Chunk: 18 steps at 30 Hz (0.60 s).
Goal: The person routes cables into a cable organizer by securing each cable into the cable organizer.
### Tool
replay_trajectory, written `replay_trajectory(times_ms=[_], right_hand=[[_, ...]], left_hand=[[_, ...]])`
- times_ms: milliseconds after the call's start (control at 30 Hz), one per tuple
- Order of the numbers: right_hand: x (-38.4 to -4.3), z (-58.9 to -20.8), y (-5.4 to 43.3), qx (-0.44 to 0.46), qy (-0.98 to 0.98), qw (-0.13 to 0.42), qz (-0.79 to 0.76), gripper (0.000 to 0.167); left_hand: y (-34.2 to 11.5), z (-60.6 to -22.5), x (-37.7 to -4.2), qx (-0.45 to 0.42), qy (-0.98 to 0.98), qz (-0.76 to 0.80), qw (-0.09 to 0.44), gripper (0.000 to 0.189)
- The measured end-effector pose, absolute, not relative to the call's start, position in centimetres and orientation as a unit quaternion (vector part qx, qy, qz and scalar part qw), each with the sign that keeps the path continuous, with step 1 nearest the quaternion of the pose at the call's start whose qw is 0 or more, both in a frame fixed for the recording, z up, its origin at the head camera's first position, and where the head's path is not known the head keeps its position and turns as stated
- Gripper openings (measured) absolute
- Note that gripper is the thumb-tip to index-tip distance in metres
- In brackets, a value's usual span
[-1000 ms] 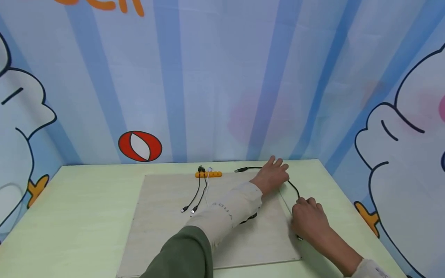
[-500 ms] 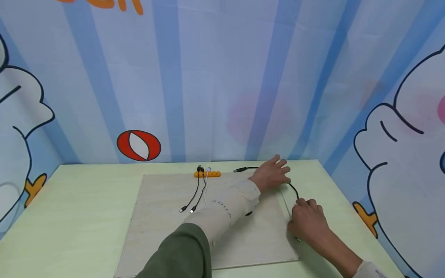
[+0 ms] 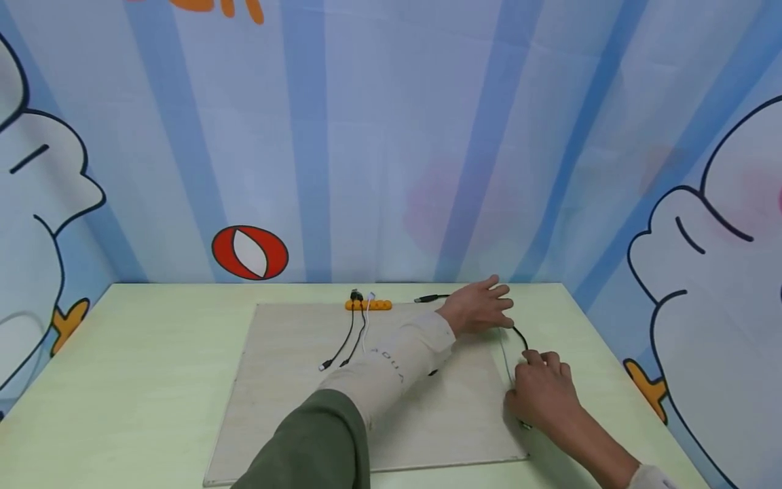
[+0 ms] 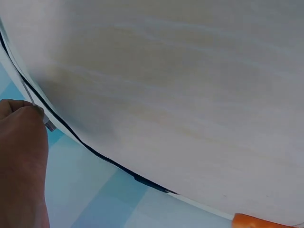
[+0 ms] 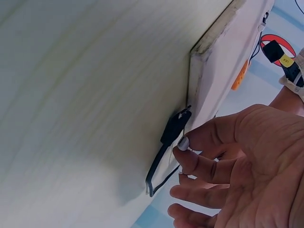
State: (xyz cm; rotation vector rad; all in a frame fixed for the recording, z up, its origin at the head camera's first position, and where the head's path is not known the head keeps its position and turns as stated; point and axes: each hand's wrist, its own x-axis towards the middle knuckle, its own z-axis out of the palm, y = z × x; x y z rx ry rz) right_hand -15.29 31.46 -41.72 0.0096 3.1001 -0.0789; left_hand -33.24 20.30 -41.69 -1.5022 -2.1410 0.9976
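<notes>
My left hand (image 3: pixel 479 307) reaches over the far right corner of the board. In the left wrist view, its thumb and finger pinch a thin white USB cable just behind the plug (image 4: pixel 49 124). That white cable (image 3: pixel 506 356) stretches toward me to my right hand (image 3: pixel 546 390), whose thumb and index finger close on it by the board's right edge; the pinched end is mostly hidden. A black USB cable (image 3: pixel 520 335) bends around the same corner. One black plug (image 3: pixel 430 298) lies at the far edge; the other black plug (image 5: pixel 175 126) rests beside the right hand's fingertips.
An orange cable holder (image 3: pixel 368 305) sits at the board's far edge, with two black cables (image 3: pixel 345 339) and a white one in its slots. The pale board (image 3: pixel 293 407) lies on a light table (image 3: pixel 146 380). A printed curtain (image 3: pixel 379 136) stands right behind.
My left hand has shifted slightly right, with its fingers spreading a little. The right hand stays nearly in place, and the head view has tilted slightly.
</notes>
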Motion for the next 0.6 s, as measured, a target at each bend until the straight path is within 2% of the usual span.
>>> replay_trajectory(times_ms=[167,467,600], right_hand=[[-15.1,-41.8,31.3,-0.003,1.0,0.011,-0.014,0.014],[-15.0,-41.4,30.7,-0.018,0.999,-0.017,-0.034,0.016],[-15.0,-41.2,30.3,-0.019,0.999,-0.018,-0.048,0.019]], left_hand=[[19.6,-41.2,-33.5,-0.537,-0.755,0.343,0.155,0.043],[17.3,-40.1,-34.3,-0.554,-0.742,0.336,0.172,0.04],[16.3,-39.9,-34.9,-0.556,-0.738,0.344,0.163,0.041]])
